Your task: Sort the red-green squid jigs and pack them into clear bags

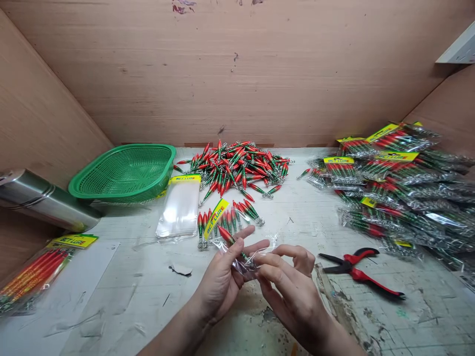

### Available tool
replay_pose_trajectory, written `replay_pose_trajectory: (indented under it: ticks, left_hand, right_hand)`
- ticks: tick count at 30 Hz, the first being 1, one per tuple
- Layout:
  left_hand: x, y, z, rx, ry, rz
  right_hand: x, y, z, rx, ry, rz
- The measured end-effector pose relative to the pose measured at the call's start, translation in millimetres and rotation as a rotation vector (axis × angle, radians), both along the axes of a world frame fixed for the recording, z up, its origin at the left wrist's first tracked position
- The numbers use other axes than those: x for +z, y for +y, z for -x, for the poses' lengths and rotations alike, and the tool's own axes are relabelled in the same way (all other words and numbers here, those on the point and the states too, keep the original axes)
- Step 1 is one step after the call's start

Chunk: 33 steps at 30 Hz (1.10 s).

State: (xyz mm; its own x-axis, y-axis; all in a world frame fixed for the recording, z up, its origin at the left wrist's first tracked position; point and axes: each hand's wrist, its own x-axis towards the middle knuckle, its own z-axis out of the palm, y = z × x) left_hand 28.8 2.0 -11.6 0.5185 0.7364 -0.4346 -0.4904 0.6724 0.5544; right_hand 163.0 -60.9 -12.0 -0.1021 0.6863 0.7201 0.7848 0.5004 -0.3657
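My left hand (222, 279) pinches a red and green fishing lure (227, 236) that lies inside a clear plastic bag (243, 259) with a yellow header card (216, 217). My right hand (293, 289) grips the same bag from the right, fingers curled on its edge. Just beyond the hands, a few loose lures (243, 211) lie in a row. A stack of empty clear bags (180, 207) lies to their left. A big heap of red and green lures (237, 165) sits at the back of the table.
A green plastic basket (124, 173) stands at the back left, beside a metal cylinder (40, 200). Several packed lure bags (401, 183) pile up on the right. Red-handled pliers (358, 272) lie right of my hands. Another filled packet (35, 269) lies at the left edge. Wooden walls enclose the table.
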Motion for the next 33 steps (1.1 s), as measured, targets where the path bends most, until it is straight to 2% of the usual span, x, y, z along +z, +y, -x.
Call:
replay_pose_trajectory:
  ticks: [3, 6, 10, 14, 18, 22, 28, 31, 33]
  left_hand:
    - [3.6, 9.4, 4.6, 0.096, -0.038, 0.038]
    - [9.0, 22.7, 12.8, 0.259, -0.111, 0.023]
    - [13.9, 34.0, 20.7, 0.388, -0.144, 0.039]
    - [16.3, 37.4, 21.7, 0.430, -0.147, 0.079]
    - [13.8, 39.1, 21.6, 0.441, -0.146, 0.079]
    - [8.3, 38.4, 20.5, 0.397, -0.150, 0.063]
    - [7.7, 37.5, 18.9, 0.396, -0.120, 0.068]
    - [7.6, 38.1, 18.9, 0.395, -0.114, 0.066]
    - [6.6, 38.3, 18.7, 0.398, -0.111, 0.069]
  right_hand:
    - [9.7, 2.5, -12.6, 0.037, -0.020, -0.033]
    - [7.0, 27.3, -38.0, -0.001, -0.036, -0.036]
    - [-24.4, 81.7, -69.9, 0.013, -0.276, 0.297]
    - [-46.9, 111.1, -78.2, 0.091, -0.366, 0.382]
    - [-47.3, 108.2, -75.5, 0.079, -0.393, 0.410]
    - [-47.4, 102.4, -74.4, 0.058, -0.384, 0.418]
    - [-49.5, 100.1, -72.1, 0.052, -0.308, 0.385]
    - [-42.6, 94.6, -73.5, 0.045, -0.250, 0.353]
    - [-31.2, 85.4, -76.7, 0.036, -0.207, 0.326]
